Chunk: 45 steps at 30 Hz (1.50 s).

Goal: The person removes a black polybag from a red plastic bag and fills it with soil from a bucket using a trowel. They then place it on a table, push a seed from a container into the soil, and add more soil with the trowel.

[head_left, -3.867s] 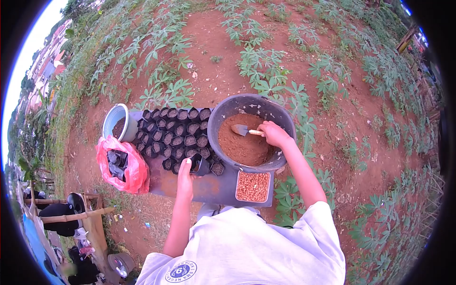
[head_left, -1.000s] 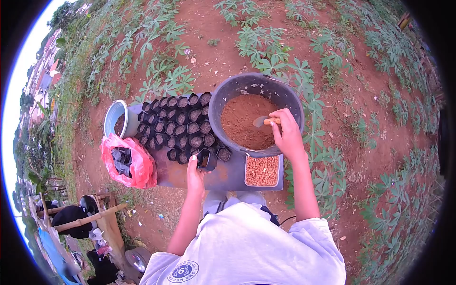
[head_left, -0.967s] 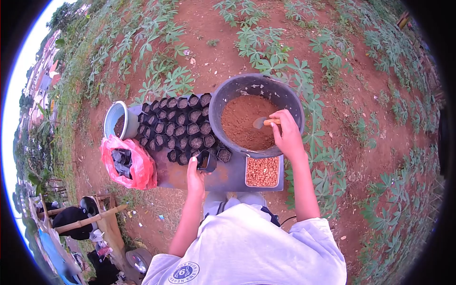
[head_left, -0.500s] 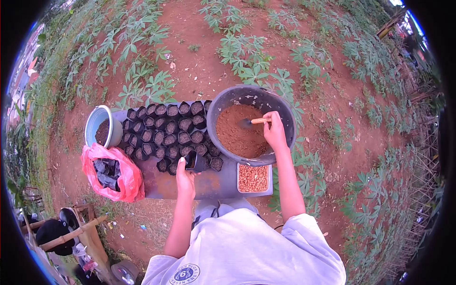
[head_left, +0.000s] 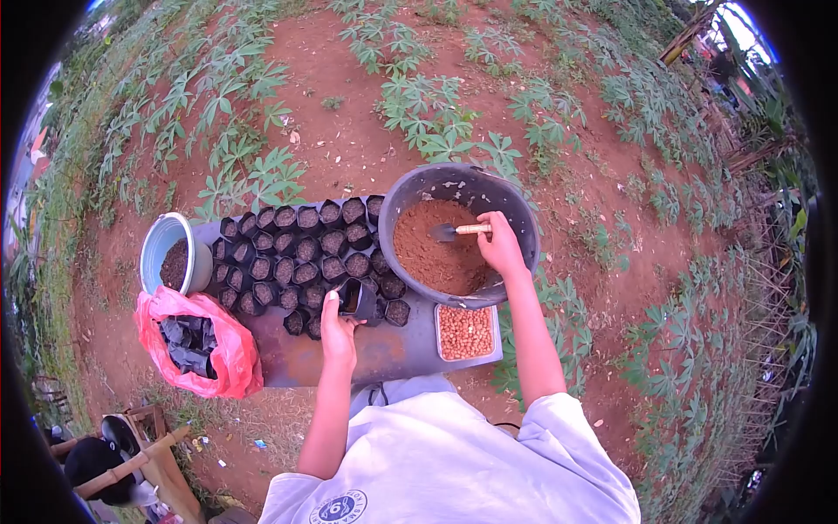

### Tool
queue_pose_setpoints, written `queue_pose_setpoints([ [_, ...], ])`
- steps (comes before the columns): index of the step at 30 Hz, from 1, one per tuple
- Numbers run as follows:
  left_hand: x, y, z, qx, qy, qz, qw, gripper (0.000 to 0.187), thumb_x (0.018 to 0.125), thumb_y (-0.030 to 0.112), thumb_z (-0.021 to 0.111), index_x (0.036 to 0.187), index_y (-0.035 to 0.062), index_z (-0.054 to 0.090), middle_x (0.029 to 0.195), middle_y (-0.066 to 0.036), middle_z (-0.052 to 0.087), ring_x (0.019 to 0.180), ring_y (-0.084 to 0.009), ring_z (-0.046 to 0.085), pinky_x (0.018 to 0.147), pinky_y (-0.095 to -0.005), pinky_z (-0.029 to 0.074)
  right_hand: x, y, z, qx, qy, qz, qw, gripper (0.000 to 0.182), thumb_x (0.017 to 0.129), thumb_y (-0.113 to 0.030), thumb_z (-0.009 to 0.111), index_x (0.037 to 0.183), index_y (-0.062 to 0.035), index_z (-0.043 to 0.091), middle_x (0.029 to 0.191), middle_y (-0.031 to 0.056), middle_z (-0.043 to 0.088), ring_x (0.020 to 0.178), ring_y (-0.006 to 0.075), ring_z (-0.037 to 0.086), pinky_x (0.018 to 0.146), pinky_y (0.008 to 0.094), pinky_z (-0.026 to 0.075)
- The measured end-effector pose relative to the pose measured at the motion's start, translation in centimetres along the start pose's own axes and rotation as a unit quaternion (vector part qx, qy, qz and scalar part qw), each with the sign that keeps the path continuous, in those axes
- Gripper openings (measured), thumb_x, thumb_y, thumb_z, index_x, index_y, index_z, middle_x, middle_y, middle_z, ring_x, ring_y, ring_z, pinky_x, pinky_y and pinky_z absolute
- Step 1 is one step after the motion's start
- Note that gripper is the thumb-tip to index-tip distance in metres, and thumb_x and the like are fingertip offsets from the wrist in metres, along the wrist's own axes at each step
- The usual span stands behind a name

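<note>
My right hand (head_left: 501,244) grips the wooden handle of a small hand trowel (head_left: 446,232). The trowel's dark blade rests at the surface of reddish-brown soil (head_left: 436,262) inside a big black tub (head_left: 403,188). In my left hand (head_left: 338,334) is a black planting bag (head_left: 365,303), its mouth upward, thumb at its near left side. This bag stands just in front of rows of similar black bags (head_left: 305,248) filled with dark soil. Beside the tub's near side sits a clear square container of tan seeds (head_left: 465,333).
On the table (head_left: 288,361), the left end carries a light blue bucket (head_left: 202,266) of dark soil and a pink plastic bag (head_left: 234,358) holding folded black bags. Leafy green plants (head_left: 428,109) grow in red earth beyond. Bamboo poles (head_left: 131,463) stand at lower left.
The view has tilted and shifted slightly. The trowel remains in the tub, its blade a little lower and further left. My left hand still holds the black planting bag at the rows' near edge.
</note>
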State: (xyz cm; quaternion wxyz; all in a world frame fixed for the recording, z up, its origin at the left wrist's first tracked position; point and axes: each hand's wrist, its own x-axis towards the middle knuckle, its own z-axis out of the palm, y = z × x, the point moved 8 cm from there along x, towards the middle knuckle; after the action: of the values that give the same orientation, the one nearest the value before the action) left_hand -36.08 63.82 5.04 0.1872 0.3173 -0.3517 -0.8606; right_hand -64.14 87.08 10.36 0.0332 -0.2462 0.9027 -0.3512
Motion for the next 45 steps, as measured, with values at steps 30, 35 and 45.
queue_pose_setpoints([
  [30, 0.4, -0.7, 0.6, 0.074, -0.013, -0.009, 0.997, 0.035, 0.1, 0.044, 0.05, 0.111, 0.0114, 0.059, 0.099, -0.003, 0.066, 0.086, -0.0155, 0.06, 0.073, -0.033, 0.045, 4.2, 2.9, 1.4, 0.011, -0.011, 0.031, 0.999, 0.019, 0.073, -0.01, 0.067, 0.088, -0.0021, 0.059, 0.087, 0.0177, 0.063, 0.083, 0.0343, 0.063, 0.074, 0.0409, 0.049],
  [35, 0.3, -1.5, 0.7, 0.085, -0.018, -0.028, 0.996, 0.033, 0.103, 0.038, 0.042, 0.118, 0.0121, 0.056, 0.103, -0.002, 0.065, 0.087, -0.0132, 0.06, 0.073, -0.0307, 0.046, 4.5, 4.1, 2.1, 0.023, -0.014, 0.043, 0.999, 0.018, 0.073, -0.009, 0.066, 0.087, -0.0009, 0.06, 0.085, 0.0185, 0.064, 0.082, 0.0344, 0.064, 0.074, 0.0411, 0.05],
  [45, 0.3, -1.2, -1.0, 0.054, -0.02, -0.01, 0.998, 0.039, 0.1, 0.043, 0.049, 0.115, 0.0082, 0.058, 0.101, -0.005, 0.066, 0.084, -0.0169, 0.062, 0.07, -0.0341, 0.048, 4.4, 3.6, 1.9, 0.014, -0.029, 0.064, 0.997, 0.018, 0.072, -0.012, 0.066, 0.086, -0.0012, 0.06, 0.09, 0.0182, 0.065, 0.088, 0.034, 0.064, 0.079, 0.0406, 0.05],
])
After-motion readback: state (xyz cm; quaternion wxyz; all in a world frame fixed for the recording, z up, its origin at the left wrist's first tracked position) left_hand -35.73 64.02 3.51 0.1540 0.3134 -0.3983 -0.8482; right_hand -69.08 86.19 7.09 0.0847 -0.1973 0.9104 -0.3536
